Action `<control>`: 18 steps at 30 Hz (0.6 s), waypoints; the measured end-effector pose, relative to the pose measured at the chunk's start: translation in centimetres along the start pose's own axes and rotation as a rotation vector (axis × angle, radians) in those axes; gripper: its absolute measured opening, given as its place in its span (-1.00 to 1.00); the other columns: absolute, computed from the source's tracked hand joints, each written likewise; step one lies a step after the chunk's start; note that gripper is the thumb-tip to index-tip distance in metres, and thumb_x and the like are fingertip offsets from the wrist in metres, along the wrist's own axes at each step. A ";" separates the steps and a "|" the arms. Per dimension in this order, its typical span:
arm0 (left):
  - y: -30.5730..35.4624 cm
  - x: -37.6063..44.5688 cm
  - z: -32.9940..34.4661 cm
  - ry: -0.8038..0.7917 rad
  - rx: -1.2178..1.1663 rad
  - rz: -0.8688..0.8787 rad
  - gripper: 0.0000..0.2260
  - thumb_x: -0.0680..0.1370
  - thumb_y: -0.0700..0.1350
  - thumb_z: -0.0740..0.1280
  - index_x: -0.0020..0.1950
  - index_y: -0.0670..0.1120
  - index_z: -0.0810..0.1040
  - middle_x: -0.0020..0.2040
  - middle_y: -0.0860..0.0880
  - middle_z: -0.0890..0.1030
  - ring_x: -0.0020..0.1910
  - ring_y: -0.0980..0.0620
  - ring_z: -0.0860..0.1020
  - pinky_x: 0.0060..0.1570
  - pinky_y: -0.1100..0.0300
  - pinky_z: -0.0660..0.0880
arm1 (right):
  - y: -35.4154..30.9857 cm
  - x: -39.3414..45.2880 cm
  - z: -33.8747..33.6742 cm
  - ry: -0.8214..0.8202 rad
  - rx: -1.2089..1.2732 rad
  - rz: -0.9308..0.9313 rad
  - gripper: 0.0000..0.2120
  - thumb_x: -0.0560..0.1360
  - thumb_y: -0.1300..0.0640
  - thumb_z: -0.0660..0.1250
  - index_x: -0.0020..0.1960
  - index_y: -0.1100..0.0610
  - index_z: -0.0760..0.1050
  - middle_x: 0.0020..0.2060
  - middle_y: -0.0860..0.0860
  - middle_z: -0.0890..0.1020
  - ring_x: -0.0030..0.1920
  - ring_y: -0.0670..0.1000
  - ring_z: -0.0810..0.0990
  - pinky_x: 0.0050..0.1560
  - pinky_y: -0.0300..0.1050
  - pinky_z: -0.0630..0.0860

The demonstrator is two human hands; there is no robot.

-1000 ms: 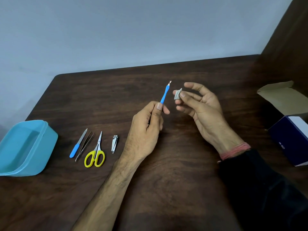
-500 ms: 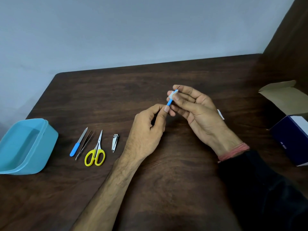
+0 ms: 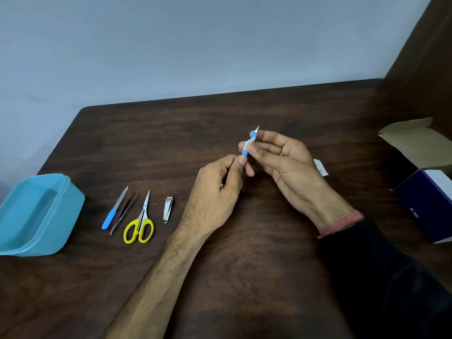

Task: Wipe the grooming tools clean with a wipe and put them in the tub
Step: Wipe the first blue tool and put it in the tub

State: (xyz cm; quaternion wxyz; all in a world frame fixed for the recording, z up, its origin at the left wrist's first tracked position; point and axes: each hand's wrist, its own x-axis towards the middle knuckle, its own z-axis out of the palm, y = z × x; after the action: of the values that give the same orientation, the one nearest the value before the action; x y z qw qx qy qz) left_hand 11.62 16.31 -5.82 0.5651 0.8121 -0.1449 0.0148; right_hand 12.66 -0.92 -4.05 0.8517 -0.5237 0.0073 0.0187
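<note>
Two bare hands meet above a dark wooden table (image 3: 244,277), working on a slim blue-handled cuticle tool (image 3: 252,140) whose forked metal tip points up and away from the person. The left hand (image 3: 215,199) pinches the tool's lower end between thumb and forefinger, the other fingers curled in toward the palm. The right hand (image 3: 286,167) (a reddish thread band at its wrist, a dark sleeve behind it) pinches a small folded white wipe (image 3: 247,144) against the middle of the handle with thumb and forefinger, the remaining fingers loosely bent. The wipe wraps part of the shaft, with blue showing above and below it. Four more tools lie in a row on the table to the left, apart from one another or nearly so: a nail file (image 3: 115,208) with a blue grip, dark tweezers (image 3: 124,212) just beside it, yellow-handled scissors (image 3: 140,222) with blades closed, and a metal nail clipper (image 3: 168,209). Farther left, at the table's near-left edge, stands a light blue plastic tub (image 3: 66,216), open at the top, with no tools visible inside. A scrap of white wrapper (image 3: 321,167) peeks from behind the right hand. At the far right, a dark blue cardboard box (image 3: 425,206) sits with its brown flap open.
</note>
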 end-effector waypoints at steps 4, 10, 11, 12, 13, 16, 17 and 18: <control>0.0 0.0 0.0 -0.013 0.012 0.003 -0.67 0.83 0.04 0.21 -0.07 0.07 0.63 -0.47 0.13 0.40 -0.47 0.11 0.35 -0.36 0.17 0.36 | -0.1 0.0 0.0 0.079 0.041 -0.021 -0.65 0.48 0.31 0.53 0.23 0.21 0.54 0.05 0.22 0.80 0.14 0.09 0.80 0.29 -0.03 0.68; -0.5 0.2 -0.1 0.013 0.015 0.016 -0.71 0.82 0.00 0.25 -0.03 0.05 0.67 -0.43 0.04 0.56 -0.47 0.17 0.44 -0.33 0.27 0.41 | -0.1 -0.1 0.5 0.052 -0.013 -0.020 -0.53 0.43 0.27 0.57 0.21 0.13 0.39 0.04 0.23 0.80 0.05 0.08 0.81 0.19 -0.07 0.69; -0.6 0.2 -0.1 0.010 0.009 0.011 -0.73 0.81 0.00 0.28 0.00 0.06 0.69 -0.40 0.03 0.62 -0.48 0.18 0.45 -0.34 0.28 0.40 | -0.1 0.0 0.4 0.078 0.020 -0.025 -0.54 0.46 0.30 0.56 0.21 0.12 0.37 0.04 0.24 0.80 0.06 0.09 0.81 0.18 -0.07 0.69; -0.6 0.3 -0.1 0.005 -0.004 0.005 -0.76 0.80 0.00 0.31 0.02 0.06 0.72 -0.37 0.02 0.66 -0.49 0.18 0.45 -0.36 0.28 0.40 | -0.1 0.0 0.3 0.102 0.051 -0.030 -0.55 0.51 0.34 0.54 0.21 0.11 0.35 0.04 0.25 0.80 0.06 0.10 0.81 0.18 -0.06 0.70; -0.7 0.3 -0.1 0.005 -0.020 0.000 -0.79 0.79 0.00 0.33 0.05 0.06 0.74 -0.35 0.02 0.68 -0.49 0.19 0.45 -0.36 0.28 0.40 | -0.1 0.0 0.2 0.112 0.057 -0.033 -0.57 0.54 0.36 0.52 0.20 0.10 0.34 0.04 0.25 0.80 0.07 0.11 0.81 0.19 -0.04 0.70; -0.9 0.4 -0.3 0.034 -0.058 -0.008 -0.83 0.76 0.00 0.40 0.11 0.06 0.80 -0.32 -0.01 0.72 -0.46 0.18 0.47 -0.34 0.23 0.42 | 0.2 0.0 0.5 0.077 -0.038 -0.033 -0.50 0.47 0.27 0.57 0.19 0.10 0.29 0.04 0.22 0.80 0.07 0.22 0.74 0.21 0.00 0.70; -0.9 0.4 -0.4 0.045 -0.070 -0.006 -0.84 0.75 0.00 0.41 0.14 0.06 0.81 -0.32 -0.01 0.72 -0.44 0.18 0.48 -0.33 0.23 0.43 | 0.1 0.0 0.5 0.070 -0.048 -0.033 -0.48 0.44 0.25 0.58 0.18 0.10 0.29 0.03 0.22 0.80 0.07 0.25 0.71 0.19 -0.01 0.70; -0.8 0.4 -0.4 0.053 -0.080 0.000 -0.85 0.74 -0.01 0.43 0.17 0.05 0.82 -0.33 -0.01 0.72 -0.43 0.19 0.49 -0.32 0.24 0.44 | 0.0 0.0 0.5 0.077 -0.031 -0.033 -0.47 0.44 0.25 0.58 0.18 0.10 0.29 0.03 0.23 0.80 0.08 0.26 0.72 0.18 -0.01 0.71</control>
State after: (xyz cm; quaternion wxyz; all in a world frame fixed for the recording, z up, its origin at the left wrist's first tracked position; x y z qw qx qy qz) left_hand 12.23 16.84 -6.39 0.6006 0.7883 -0.1300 0.0306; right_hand 12.63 -0.43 -3.84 0.8428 -0.5371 0.0308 -0.0154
